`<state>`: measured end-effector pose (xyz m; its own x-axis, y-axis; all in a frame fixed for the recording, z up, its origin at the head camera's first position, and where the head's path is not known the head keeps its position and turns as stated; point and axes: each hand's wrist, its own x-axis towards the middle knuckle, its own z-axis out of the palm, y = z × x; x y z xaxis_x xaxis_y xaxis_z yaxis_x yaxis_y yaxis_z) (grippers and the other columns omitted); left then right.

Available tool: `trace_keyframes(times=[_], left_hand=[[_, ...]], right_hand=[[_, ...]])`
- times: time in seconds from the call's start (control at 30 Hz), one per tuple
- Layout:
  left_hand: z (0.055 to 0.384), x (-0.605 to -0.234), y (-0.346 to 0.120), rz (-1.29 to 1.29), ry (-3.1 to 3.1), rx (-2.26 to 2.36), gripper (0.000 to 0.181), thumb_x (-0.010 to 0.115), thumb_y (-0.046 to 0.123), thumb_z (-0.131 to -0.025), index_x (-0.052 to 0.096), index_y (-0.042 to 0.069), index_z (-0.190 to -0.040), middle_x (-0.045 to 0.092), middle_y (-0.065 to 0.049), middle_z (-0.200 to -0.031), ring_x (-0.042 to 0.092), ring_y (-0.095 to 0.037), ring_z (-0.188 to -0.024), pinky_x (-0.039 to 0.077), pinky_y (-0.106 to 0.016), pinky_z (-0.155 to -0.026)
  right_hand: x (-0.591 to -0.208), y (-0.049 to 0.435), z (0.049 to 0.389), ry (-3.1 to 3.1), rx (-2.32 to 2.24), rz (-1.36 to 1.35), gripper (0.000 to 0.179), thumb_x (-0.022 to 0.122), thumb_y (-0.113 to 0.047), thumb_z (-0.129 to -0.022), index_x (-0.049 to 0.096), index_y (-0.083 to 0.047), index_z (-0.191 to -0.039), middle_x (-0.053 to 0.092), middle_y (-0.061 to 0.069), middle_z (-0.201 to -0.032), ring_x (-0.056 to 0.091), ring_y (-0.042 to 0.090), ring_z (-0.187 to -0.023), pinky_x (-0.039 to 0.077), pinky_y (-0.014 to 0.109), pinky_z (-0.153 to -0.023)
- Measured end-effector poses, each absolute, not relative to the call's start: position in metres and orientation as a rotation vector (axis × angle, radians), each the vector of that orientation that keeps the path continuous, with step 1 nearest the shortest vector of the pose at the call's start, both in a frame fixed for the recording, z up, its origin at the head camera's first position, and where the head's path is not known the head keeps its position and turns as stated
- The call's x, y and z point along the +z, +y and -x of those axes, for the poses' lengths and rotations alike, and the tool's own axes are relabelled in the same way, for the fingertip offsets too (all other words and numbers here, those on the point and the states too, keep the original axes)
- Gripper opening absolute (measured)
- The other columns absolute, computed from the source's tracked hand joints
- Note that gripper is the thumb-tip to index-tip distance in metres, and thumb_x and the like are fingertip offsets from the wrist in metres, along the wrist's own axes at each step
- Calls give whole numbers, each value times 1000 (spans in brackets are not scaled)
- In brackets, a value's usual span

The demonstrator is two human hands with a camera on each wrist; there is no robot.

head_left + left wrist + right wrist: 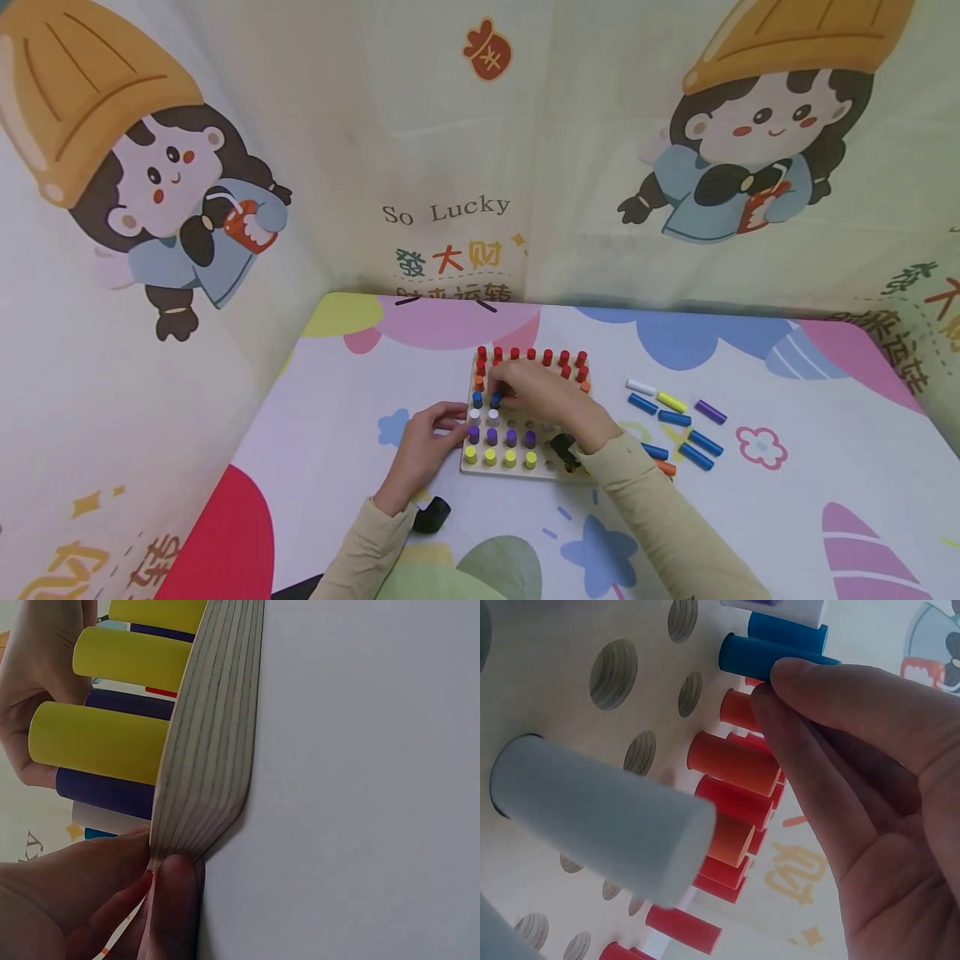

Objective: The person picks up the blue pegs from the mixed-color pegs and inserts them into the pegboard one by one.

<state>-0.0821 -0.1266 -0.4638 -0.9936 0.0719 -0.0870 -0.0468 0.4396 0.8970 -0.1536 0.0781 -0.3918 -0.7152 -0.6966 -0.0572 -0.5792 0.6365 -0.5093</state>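
A wooden pegboard (517, 477) carries rows of coloured pegs: red at the back, then orange, blue, white, purple and yellow at the front. My right hand (543, 392) reaches over it, thumb and fingertips pinching the upper end of a blue peg (742, 656). That peg's lower end is at the board, beside another blue peg (477, 401). At the board's left side, my left hand (420, 450) grips the edge, with thumb and finger at the corner of the layered wood (206, 742). Part of the middle rows is hidden under the right hand.
Loose pegs lie right of the board: several blue ones (675, 418), a white peg (641, 387), a yellow peg (672, 402), a purple peg (711, 412) and an orange peg (664, 468). A patterned cloth (337, 400) covers the table; printed curtains (450, 125) hang behind and beside it.
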Motion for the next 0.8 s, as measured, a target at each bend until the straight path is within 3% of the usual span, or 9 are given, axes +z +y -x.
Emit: trace_keyframes(times=[0.8], left_hand=[[83, -464, -126, -7, 2571, 1588, 30, 72, 23, -92, 68, 12, -120, 71, -5, -112, 68, -15, -92, 58, -22, -72]], right_hand=[[-389, 78, 152, 2629, -641, 1035, 18, 75, -11, -88, 70, -9, -106, 69, 2, -100, 63, 16, -93, 56, 33, -91]])
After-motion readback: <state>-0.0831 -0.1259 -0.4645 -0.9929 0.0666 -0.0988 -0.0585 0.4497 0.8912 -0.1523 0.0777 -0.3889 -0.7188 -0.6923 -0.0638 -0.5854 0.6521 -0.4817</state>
